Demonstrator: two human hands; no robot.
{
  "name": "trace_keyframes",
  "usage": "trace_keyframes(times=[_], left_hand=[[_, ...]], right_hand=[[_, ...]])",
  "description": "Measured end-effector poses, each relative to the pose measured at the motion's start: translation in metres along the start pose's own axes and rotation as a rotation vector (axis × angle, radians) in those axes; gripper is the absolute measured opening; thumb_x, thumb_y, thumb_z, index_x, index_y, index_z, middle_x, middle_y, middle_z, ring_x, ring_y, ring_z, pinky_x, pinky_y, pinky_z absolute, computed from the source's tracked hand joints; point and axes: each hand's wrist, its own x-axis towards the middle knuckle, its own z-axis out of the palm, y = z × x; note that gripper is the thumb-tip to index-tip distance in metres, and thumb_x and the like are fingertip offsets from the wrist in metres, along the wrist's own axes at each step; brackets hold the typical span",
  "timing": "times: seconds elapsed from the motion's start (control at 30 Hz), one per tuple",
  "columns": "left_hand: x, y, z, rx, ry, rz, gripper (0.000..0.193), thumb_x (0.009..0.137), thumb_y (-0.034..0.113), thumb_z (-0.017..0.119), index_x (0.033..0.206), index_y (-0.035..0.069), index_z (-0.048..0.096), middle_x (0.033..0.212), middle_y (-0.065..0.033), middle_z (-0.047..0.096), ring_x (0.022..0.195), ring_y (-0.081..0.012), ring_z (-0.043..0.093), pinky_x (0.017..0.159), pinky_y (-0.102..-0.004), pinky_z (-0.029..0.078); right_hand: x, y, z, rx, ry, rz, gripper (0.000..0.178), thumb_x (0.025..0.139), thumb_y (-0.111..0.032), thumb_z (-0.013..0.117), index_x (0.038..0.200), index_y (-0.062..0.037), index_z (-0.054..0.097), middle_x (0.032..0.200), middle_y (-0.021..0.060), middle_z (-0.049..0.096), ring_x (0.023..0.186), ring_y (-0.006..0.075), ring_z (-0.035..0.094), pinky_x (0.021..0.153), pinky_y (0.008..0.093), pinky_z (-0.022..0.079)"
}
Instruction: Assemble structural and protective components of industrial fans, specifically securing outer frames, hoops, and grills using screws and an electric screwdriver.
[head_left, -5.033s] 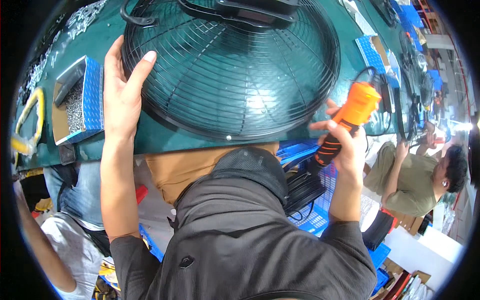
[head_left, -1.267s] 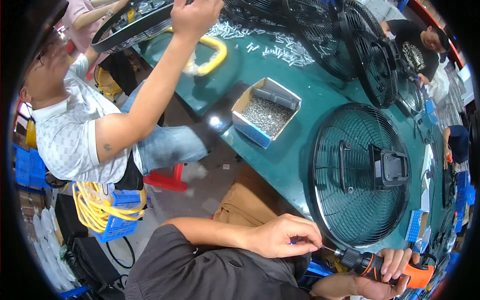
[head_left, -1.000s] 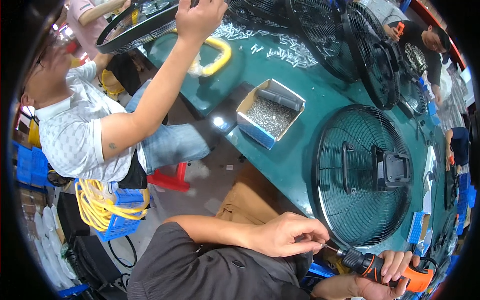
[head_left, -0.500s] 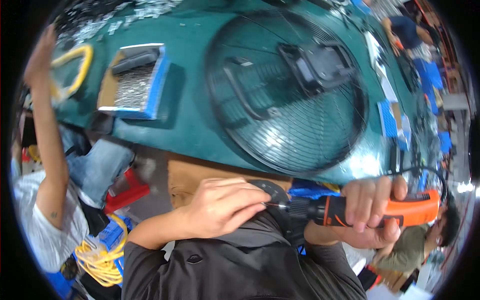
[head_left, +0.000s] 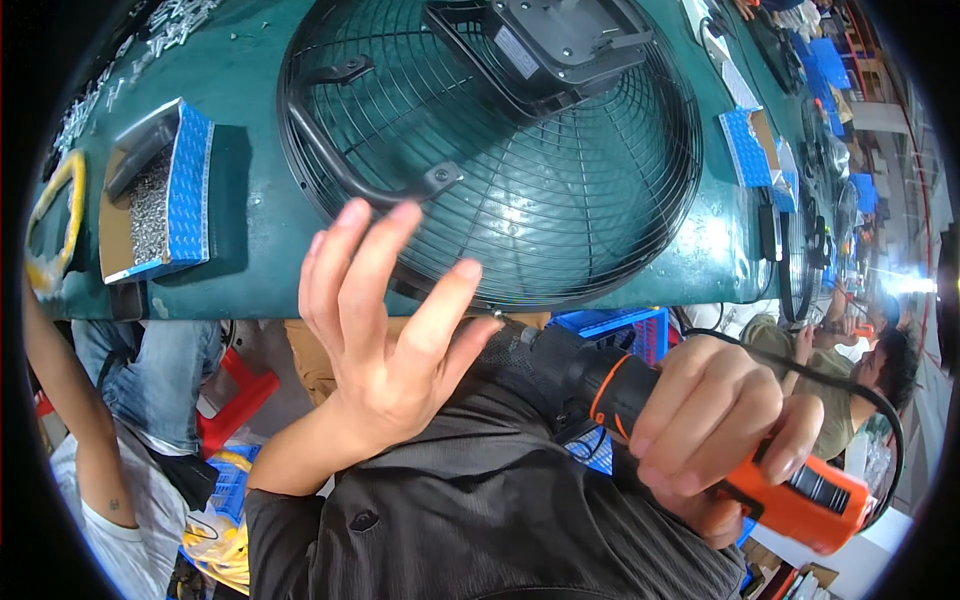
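My right hand (head_left: 715, 430) is wrapped round an orange and black corded electric screwdriver (head_left: 820, 505), whose tip points up and left toward the table's near edge. A tiny shiny piece, perhaps a screw, sits at that tip. Beside it my left hand (head_left: 385, 335) is raised with fingers spread and nothing visible in it, the thumb close to the tip. Beyond both hands a round black wire fan guard (head_left: 560, 225) lies on the green table. It carries a black housing (head_left: 570, 55) and a curved black tube handle (head_left: 335, 155); the left fingertips overlap the handle's near side in view.
An open blue and white box (head_left: 190, 200) of small screws stands at left, near a yellow ring-shaped thing (head_left: 75, 215). Loose metal parts lie at the far left. Another person's arm (head_left: 75, 400) is at left. At right are another box (head_left: 745, 145) and a seated person (head_left: 850, 365).
My left hand has left the screwdriver's tip and opened, moving up and left. The screwdriver has tilted, its tip rising toward the guard. The view has shifted, bringing the table nearer.
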Motion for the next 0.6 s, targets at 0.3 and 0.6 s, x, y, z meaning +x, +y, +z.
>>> trace_keyframes(times=[0.3, 0.6], left_hand=[[-0.002, -0.005, 0.016, 0.077, 0.001, -0.044, 0.066, 0.072, 0.036, 0.083, 0.129, 0.017, 0.056, 0.149, -0.0324, 0.03, 0.14, -0.0524, 0.022, 0.113, -0.06, 0.019], [-0.004, -0.014, 0.01, 0.124, -0.076, -0.002, 0.064, 0.073, 0.038, 0.082, 0.129, 0.016, 0.058, 0.149, -0.0329, 0.03, 0.138, -0.0562, 0.02, 0.112, -0.0621, 0.022]], right_hand=[[0.003, 0.011, -0.008, -0.081, -0.149, 0.059, 0.042, 0.082, -0.011, 0.076, 0.114, -0.0046, 0.05, 0.076, 0.0085, 0.065, 0.06, 0.0189, 0.067, 0.051, 0.0286, 0.058], [0.026, 0.014, -0.006, -0.113, -0.347, 0.224, 0.052, 0.08, -0.009, 0.078, 0.121, -0.0065, 0.046, 0.081, 0.0082, 0.065, 0.063, 0.0198, 0.068, 0.056, 0.0301, 0.059]])
